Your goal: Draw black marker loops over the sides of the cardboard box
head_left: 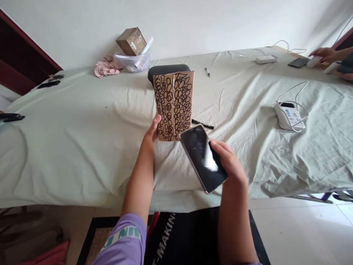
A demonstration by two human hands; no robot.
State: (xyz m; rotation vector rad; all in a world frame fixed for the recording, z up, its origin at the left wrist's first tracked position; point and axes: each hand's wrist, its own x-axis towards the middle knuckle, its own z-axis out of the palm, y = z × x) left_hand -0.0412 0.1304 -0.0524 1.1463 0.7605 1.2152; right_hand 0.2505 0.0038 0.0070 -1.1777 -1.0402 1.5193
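Left fingers (157, 119) gripping ink-looped cardboard (174, 106), right fingers (219, 147) clasping glossy rectangular phone (202, 158), wrinkled cloth (91, 147)

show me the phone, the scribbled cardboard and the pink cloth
Phone (203, 158), head view: middle of its screen
Scribbled cardboard (174, 106), head view: middle of its front
Pink cloth (107, 68), head view: crumpled middle

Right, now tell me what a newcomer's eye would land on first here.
Most likely the brown cardboard piece, covered in black loops and held up near the middle of the view by the left hand. Next comes the dark phone in the right hand, nearer the wearer and catching a bright reflection. Farther back, near the wall, a brown box on a translucent tub also stands out.
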